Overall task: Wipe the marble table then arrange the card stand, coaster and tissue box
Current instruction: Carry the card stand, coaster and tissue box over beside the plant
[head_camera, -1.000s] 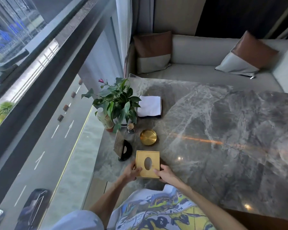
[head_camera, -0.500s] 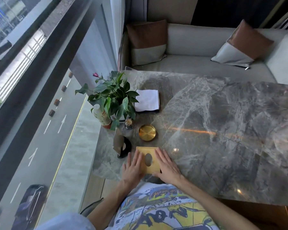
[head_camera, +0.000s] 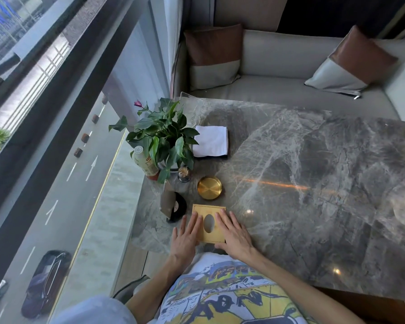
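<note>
A square gold tissue box (head_camera: 209,208) with an oval slot lies at the near left edge of the grey marble table (head_camera: 313,183). My left hand (head_camera: 185,235) rests flat on the box's left side, fingers stretched out. My right hand (head_camera: 234,232) lies flat on its right side, likewise not gripping. Just beyond the box sits a round gold coaster (head_camera: 209,188). To the box's left stands a dark card stand (head_camera: 172,204), tilted, on a round black base.
A potted plant (head_camera: 164,139), a bottle (head_camera: 145,162) and a toothpick jar (head_camera: 184,174) crowd the table's left edge by the window. A folded white cloth (head_camera: 212,141) lies behind them near a clear acrylic holder (head_camera: 194,108). A grey sofa (head_camera: 278,90) with cushions faces the far edge.
My hands let go of the tissue box's near corners and slid forward to lie flat on its top. The box has stayed where it was.
</note>
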